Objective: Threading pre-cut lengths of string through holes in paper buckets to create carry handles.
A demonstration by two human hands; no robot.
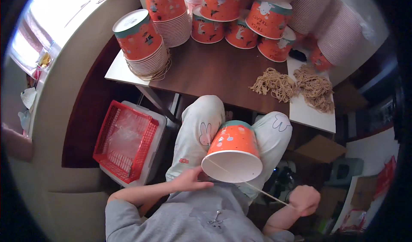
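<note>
1. Left hand (189, 181) pinches the white rim of an orange paper bucket with a teal band (234, 149), steadying it on the lap, mouth facing the person.
2. Right hand (304, 199) is fisted around a thin tan string (253, 185), arm pulled out so it stays taut.
3. Loose string bundles (296, 86) sit at the brown table's (214, 70) right edge, more bucket stacks (146, 42) at the back.

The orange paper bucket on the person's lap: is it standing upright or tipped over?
Tipped. The orange paper bucket lies on its side across the knees, its open white mouth facing the person, with a string stretched across it.

Window glare upper left — dim elsewhere; dark, bent fisheye rim
</note>
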